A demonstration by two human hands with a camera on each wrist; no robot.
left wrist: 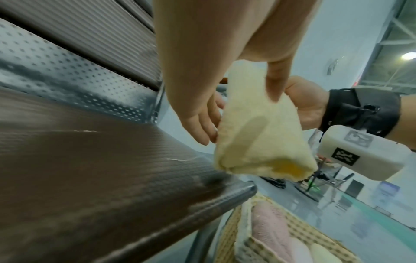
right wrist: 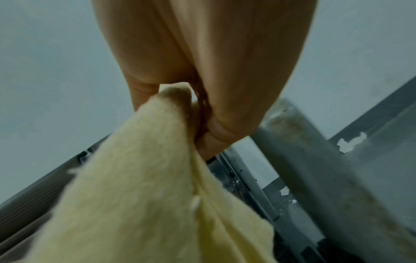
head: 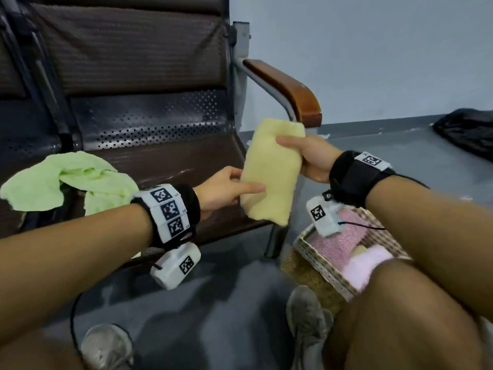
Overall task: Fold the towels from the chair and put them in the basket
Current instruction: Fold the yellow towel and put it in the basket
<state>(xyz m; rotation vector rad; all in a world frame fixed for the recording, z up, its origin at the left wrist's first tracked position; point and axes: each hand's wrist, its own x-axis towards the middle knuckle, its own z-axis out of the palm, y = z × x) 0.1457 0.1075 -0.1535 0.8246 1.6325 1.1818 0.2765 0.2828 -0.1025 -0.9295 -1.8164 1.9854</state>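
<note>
A folded pale yellow towel (head: 272,172) (left wrist: 258,138) (right wrist: 144,195) hangs in the air over the right end of the brown chair seat (head: 160,161). My right hand (head: 306,153) (right wrist: 202,110) grips its upper right edge, thumb on the front. My left hand (head: 229,188) (left wrist: 225,106) pinches its lower left edge, thumb on the front and fingers behind. A crumpled light green towel (head: 69,180) lies on the seat's left part. The woven basket (head: 314,260) (left wrist: 299,231) stands on the floor below my right wrist with pink and cream folded towels (head: 344,244) inside.
A wooden armrest (head: 288,86) on a metal frame rises beyond the yellow towel. A dark bag (head: 466,132) lies on the grey floor at the far right. My knees and grey shoes (head: 306,324) sit close in front of the chair and basket.
</note>
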